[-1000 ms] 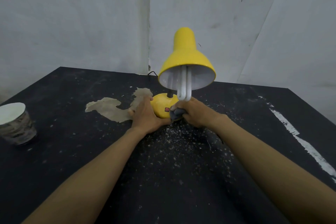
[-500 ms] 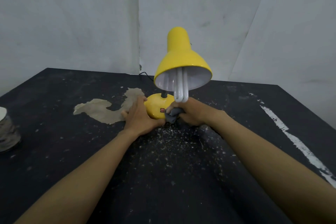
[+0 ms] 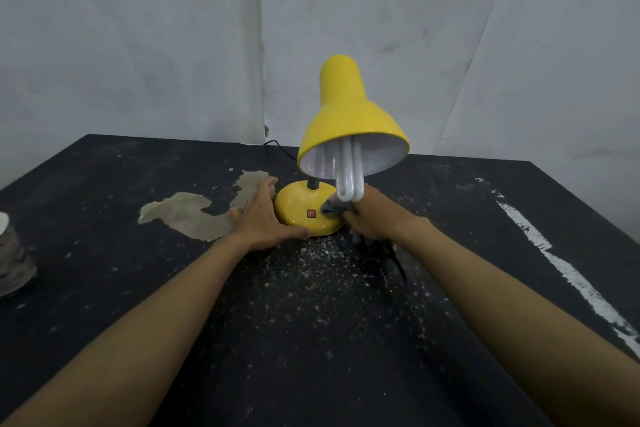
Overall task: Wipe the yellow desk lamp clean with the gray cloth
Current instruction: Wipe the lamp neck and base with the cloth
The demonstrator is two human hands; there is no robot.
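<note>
The yellow desk lamp (image 3: 346, 114) stands on the black table (image 3: 104, 288), its shade tilted toward me with a white bulb (image 3: 349, 180) hanging out. Its round yellow base (image 3: 298, 208) carries a red switch. My left hand (image 3: 259, 218) lies flat against the left side of the base, thumb along its front edge. My right hand (image 3: 374, 218) presses the bunched gray cloth (image 3: 334, 208) onto the right side of the base, just right of the switch. The bulb hides part of the cloth and my right fingers.
A beige worn patch (image 3: 194, 215) marks the table left of the lamp. Pale dust and crumbs (image 3: 322, 270) lie in front of the base. A paper cup (image 3: 10, 253) stands at the left edge. A white streak (image 3: 561, 263) runs along the right. Walls stand close behind.
The cloth has slid up from the base's lower front edge onto its right side beside the switch. My left hand stays on the base. My view has shifted, moving the cup toward the left edge.
</note>
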